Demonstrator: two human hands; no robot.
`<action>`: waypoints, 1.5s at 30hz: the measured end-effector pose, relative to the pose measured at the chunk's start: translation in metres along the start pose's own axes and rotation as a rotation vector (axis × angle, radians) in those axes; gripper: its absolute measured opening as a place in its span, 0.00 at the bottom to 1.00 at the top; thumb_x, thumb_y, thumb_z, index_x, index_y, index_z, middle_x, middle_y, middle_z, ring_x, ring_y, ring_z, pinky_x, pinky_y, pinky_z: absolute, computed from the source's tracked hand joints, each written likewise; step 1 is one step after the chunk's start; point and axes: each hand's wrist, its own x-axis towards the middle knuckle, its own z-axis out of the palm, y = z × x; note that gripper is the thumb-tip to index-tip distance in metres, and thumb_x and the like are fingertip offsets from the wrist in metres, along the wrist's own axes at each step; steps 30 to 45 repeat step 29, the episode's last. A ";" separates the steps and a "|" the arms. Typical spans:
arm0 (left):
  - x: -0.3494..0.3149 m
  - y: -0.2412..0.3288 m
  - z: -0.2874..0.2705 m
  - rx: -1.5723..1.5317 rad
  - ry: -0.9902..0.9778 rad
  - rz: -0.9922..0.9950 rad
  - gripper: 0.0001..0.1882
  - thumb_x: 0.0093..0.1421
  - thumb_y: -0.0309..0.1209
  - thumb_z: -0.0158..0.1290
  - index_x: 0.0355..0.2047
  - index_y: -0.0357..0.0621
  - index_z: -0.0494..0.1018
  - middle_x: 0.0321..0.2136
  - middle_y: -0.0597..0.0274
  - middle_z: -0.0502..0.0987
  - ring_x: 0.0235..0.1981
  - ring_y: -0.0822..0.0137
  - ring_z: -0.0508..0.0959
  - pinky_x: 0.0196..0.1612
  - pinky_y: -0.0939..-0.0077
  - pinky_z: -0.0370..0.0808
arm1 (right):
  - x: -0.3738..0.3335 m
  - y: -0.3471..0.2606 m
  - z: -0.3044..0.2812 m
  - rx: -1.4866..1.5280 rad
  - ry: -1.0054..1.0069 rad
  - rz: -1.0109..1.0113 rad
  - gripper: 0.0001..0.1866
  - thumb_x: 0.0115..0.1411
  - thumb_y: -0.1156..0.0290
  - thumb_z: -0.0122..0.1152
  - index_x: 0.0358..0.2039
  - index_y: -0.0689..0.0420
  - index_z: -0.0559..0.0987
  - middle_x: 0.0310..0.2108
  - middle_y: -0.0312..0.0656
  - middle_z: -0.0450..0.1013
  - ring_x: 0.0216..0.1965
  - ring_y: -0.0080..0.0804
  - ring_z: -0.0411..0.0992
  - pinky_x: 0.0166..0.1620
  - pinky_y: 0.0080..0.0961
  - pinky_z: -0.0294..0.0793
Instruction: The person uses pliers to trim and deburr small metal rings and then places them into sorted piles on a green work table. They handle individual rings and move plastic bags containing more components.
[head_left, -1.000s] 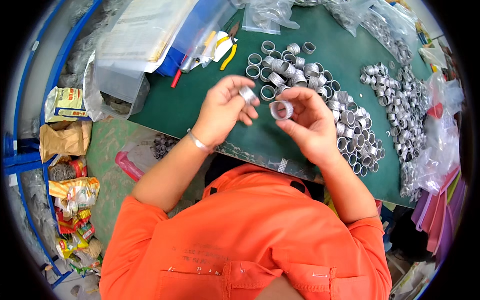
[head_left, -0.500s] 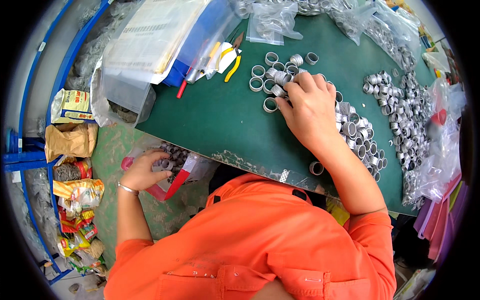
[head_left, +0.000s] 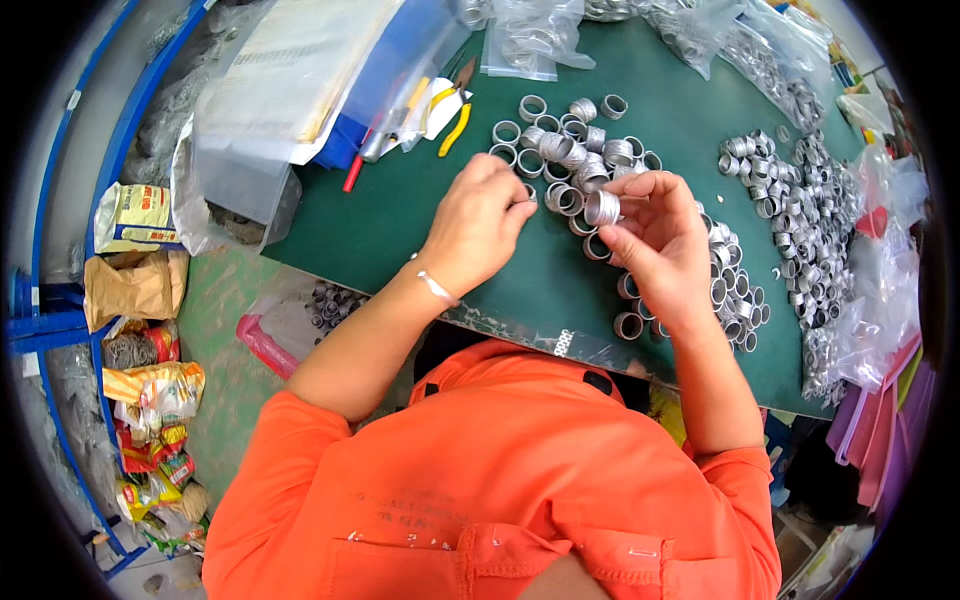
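Observation:
Between the thumb and fingers of my right hand (head_left: 665, 235) is a grey metal ring (head_left: 602, 208) with a ridged outside, held just above the table. My left hand (head_left: 475, 222) is closed at the left edge of the ring pile, its fingertips pinched on another metal ring (head_left: 531, 194), of which only a small part shows. Under and around both hands lies a loose pile of the same rings (head_left: 562, 150), some standing on end, others on their sides. More of them trail down toward the table's front edge, right of my right wrist.
A larger heap of rings (head_left: 800, 230) covers the right side of the green table (head_left: 400, 225). Yellow-handled pliers (head_left: 455, 130) and a red pen (head_left: 353, 174) lie at the left, by a plastic bin (head_left: 240, 190). Below the table edge stands a bag of rings (head_left: 270, 325).
My left hand has come up from the bag below the table to the pile. My right hand has lifted a ring, and more rings lie in the middle.

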 end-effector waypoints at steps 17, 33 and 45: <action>-0.152 -0.042 -0.162 -0.031 -0.405 -0.753 0.13 0.54 0.30 0.57 0.37 0.35 0.71 0.35 0.54 0.75 0.29 0.70 0.77 0.29 0.76 0.74 | 0.019 0.021 0.009 -1.375 -0.105 -0.603 0.09 0.43 0.70 0.64 0.25 0.57 0.76 0.30 0.39 0.65 0.36 0.36 0.64 0.38 0.33 0.63; -0.009 0.018 -0.056 0.072 -0.097 0.001 0.07 0.55 0.23 0.56 0.36 0.40 0.72 0.33 0.63 0.71 0.25 0.73 0.72 0.30 0.80 0.70 | -0.004 0.022 -0.003 0.046 -0.188 0.004 0.19 0.54 0.80 0.61 0.45 0.52 0.69 0.47 0.39 0.69 0.42 0.34 0.69 0.44 0.21 0.70; -0.009 0.018 -0.056 0.072 -0.097 0.001 0.07 0.55 0.23 0.56 0.36 0.40 0.72 0.33 0.63 0.71 0.25 0.73 0.72 0.30 0.80 0.70 | -0.004 0.022 -0.003 0.046 -0.188 0.004 0.19 0.54 0.80 0.61 0.45 0.52 0.69 0.47 0.39 0.69 0.42 0.34 0.69 0.44 0.21 0.70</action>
